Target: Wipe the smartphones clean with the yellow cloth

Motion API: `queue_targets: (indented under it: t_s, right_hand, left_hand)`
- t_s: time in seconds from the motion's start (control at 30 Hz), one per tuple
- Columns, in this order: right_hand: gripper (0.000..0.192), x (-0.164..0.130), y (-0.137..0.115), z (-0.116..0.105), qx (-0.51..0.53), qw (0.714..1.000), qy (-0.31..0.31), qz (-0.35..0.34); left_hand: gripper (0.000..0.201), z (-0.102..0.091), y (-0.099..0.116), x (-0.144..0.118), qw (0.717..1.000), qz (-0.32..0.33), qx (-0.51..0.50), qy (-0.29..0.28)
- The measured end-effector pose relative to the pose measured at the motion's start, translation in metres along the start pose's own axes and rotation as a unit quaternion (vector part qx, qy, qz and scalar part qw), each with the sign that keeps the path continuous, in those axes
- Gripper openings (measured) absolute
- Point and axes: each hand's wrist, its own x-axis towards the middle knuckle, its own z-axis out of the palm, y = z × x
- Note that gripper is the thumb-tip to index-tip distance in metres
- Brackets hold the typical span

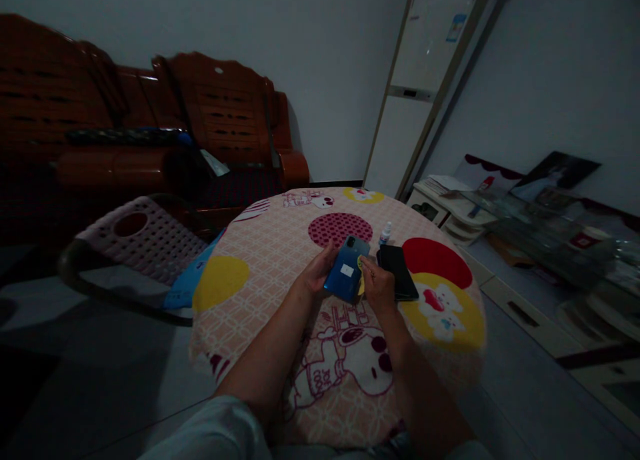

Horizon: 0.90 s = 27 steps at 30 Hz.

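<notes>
My left hand point(320, 271) is closed on the left edge of a blue smartphone point(341, 283), whose back faces up. A small white label point(347, 270) is on the phone's back, and its camera block is at the top. My right hand point(379, 285) pinches a soft yellow cloth point(361, 263) against the phone's right edge. Fingers cover part of the cloth. Just right of that hand lies a black flat case or wallet point(400, 272) on the table. Behind it stands a small white bottle point(385, 233).
A patterned cloth covers the round table point(280, 267). To the left are a woven chair point(145, 240) with a blue bag point(193, 277) and wooden seats point(220, 113). A tall white cabinet unit point(410, 113) stands behind; a glass-topped stand point(550, 227) is at right.
</notes>
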Motion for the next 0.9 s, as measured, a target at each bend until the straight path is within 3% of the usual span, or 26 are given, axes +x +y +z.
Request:
queue_targets:
  t_s: [0.17,0.43,0.63,0.9]
  right_hand:
    - [0.035,0.001,0.005,-0.003,-0.043,0.998,0.040,0.026]
    - [0.037,0.001,0.004,-0.006,-0.055,0.994,0.091,0.026]
    - [0.037,0.001,0.006,-0.007,-0.051,0.994,0.092,0.021]
    - [0.036,0.001,0.005,-0.005,0.001,0.995,0.099,0.015]
  left_hand:
    - [0.059,0.005,-0.005,-0.003,0.997,-0.055,0.028,-0.038]
    - [0.067,-0.002,-0.001,-0.006,0.986,-0.124,0.106,-0.022]
    - [0.060,-0.004,-0.001,-0.009,0.981,-0.094,0.164,-0.032]
    - [0.047,-0.008,-0.017,-0.003,0.965,-0.055,0.255,-0.016]
